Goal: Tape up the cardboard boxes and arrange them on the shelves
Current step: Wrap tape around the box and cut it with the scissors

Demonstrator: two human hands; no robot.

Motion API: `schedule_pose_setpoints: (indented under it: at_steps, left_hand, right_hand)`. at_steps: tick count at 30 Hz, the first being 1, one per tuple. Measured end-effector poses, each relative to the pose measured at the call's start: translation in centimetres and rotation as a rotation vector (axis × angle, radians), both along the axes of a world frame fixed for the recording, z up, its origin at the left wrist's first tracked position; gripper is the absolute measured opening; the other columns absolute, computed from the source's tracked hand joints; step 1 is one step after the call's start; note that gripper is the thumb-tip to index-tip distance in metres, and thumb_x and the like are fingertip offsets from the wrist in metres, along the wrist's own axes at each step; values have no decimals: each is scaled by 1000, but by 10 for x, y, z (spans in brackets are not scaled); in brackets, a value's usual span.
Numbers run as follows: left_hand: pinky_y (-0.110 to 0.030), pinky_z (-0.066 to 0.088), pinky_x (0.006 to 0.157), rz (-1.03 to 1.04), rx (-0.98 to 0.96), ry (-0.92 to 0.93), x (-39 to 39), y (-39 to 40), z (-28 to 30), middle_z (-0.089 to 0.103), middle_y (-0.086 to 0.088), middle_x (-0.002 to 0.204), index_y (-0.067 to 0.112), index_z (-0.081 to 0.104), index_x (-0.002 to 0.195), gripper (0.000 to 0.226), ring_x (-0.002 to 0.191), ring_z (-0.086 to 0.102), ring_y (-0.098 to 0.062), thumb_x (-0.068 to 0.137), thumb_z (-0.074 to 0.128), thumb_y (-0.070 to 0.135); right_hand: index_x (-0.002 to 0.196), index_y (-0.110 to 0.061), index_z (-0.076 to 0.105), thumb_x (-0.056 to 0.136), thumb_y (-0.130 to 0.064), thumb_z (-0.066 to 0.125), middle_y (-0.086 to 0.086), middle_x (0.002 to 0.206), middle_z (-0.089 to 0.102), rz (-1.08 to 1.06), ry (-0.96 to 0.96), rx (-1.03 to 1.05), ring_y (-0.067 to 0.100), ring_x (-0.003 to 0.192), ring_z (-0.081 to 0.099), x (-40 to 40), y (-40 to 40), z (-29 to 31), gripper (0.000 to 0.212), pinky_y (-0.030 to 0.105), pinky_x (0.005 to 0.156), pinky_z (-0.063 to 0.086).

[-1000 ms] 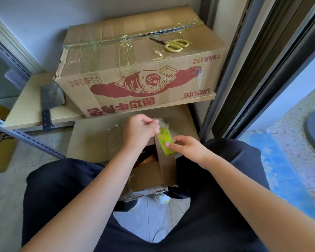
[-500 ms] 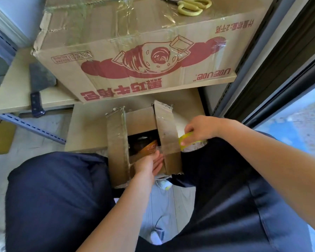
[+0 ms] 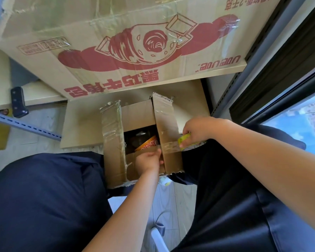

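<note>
The big box (image 3: 116,42) is brown cardboard with a dull red croissant drawing and red lettering, streaked with clear glossy tape. The small box (image 3: 113,142) is plain brown, its flaps shiny with clear tape. The tape roll (image 3: 185,140) is yellow-green. The shelf (image 3: 0,84) is pale cream. The knife (image 3: 17,101) has a black handle. The trousers (image 3: 44,197) are dark navy.
</note>
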State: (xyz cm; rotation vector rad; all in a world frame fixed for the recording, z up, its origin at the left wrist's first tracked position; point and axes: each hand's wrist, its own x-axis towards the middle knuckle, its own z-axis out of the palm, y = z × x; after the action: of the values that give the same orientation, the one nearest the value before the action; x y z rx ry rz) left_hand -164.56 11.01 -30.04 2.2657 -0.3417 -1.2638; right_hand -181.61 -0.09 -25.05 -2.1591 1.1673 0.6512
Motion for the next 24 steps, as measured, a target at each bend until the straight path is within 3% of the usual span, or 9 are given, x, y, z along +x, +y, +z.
schedule_pose_setpoints:
  at_steps: [3, 5, 7, 10, 13, 15, 17, 20, 24]
  left_hand:
    - [-30, 50, 75, -144, -7, -169, 0, -1, 4, 63, 0, 84, 12, 59, 86, 28, 78, 60, -21, 82, 76, 35]
    - [-33, 49, 79, -139, 2, -204, 4, -1, 6, 57, -2, 99, 13, 49, 107, 51, 91, 60, -25, 75, 83, 34]
    - [-33, 50, 78, -214, -19, -272, 4, -2, 6, 60, -2, 107, 15, 51, 107, 46, 97, 61, -26, 76, 80, 32]
    - [-30, 51, 72, -298, -119, -405, -9, 0, 12, 70, -3, 98, 19, 69, 97, 14, 89, 65, -25, 87, 67, 27]
    - [-25, 48, 65, -363, -175, -385, -20, 0, 18, 74, -3, 86, 17, 77, 92, 23, 79, 66, -22, 89, 66, 37]
    - [-26, 48, 65, -409, -112, -352, -21, -7, 18, 73, -5, 84, 16, 77, 88, 25, 79, 65, -24, 87, 69, 40]
    - [-27, 50, 64, -461, -56, -320, -18, -16, 15, 71, -6, 80, 13, 76, 83, 26, 76, 65, -24, 87, 70, 39]
    - [-23, 40, 49, -496, -34, -341, -16, -22, 19, 63, -4, 65, 9, 74, 74, 35, 57, 54, -15, 89, 68, 40]
    - [-27, 43, 56, -452, -98, -311, 1, -21, 24, 67, -7, 68, 7, 74, 71, 30, 64, 60, -22, 88, 67, 30]
  right_hand:
    - [105, -17, 70, 80, -69, 60, 2, 98, 68, -16, 25, 23, 23, 91, 59, 1, 0, -2, 58, 30, 69, 43]
    - [108, -17, 70, 81, -69, 60, 3, 102, 68, -24, 30, 42, 24, 94, 59, 1, 1, -2, 59, 30, 71, 44]
    - [111, -14, 68, 82, -68, 59, 2, 101, 67, -16, 29, 37, 23, 93, 58, 2, 1, -2, 62, 30, 71, 42]
    - [96, -16, 66, 84, -65, 60, -3, 82, 57, 2, 49, 21, 22, 85, 51, 1, 1, 0, 51, 30, 71, 39]
    - [79, -18, 59, 84, -64, 60, -5, 70, 52, 12, 71, 18, 23, 80, 51, 1, 1, 0, 46, 30, 68, 40]
    - [88, -16, 64, 85, -64, 59, -3, 76, 57, 3, 68, 43, 23, 83, 53, 1, 0, 3, 48, 30, 70, 42]
    - [110, -13, 66, 88, -63, 57, 1, 100, 66, -10, 65, 87, 23, 96, 56, -1, -2, 4, 55, 31, 80, 45]
    - [124, -16, 62, 90, -55, 58, 1, 118, 62, -24, 85, 140, 22, 105, 56, -8, -5, 2, 52, 33, 92, 46]
    - [83, -23, 64, 88, -57, 60, -6, 80, 59, -19, -45, 108, 20, 81, 55, -14, -4, -5, 34, 33, 72, 44]
